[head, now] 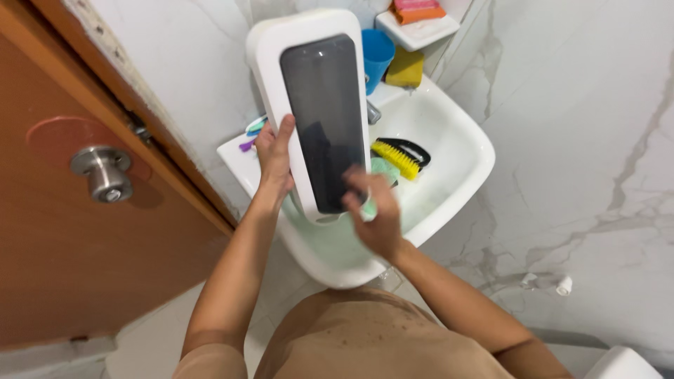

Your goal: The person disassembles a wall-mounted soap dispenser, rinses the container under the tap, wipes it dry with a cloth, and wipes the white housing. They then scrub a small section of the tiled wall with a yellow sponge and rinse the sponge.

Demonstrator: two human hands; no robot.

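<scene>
White lid in left hand grip.

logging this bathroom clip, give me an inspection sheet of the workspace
surface: white sink, basin wet with greenish water
job's things: tall white container with dark panel, upright over the basin; green sponge against its lower part
clutter: yellow brush, blue cup, yellow cup, soap shelf
grippers: left hand grips the container's side; right hand at the panel, blurred
cables: nothing seen
surroundings: wooden door with metal knob, marble walls
</scene>
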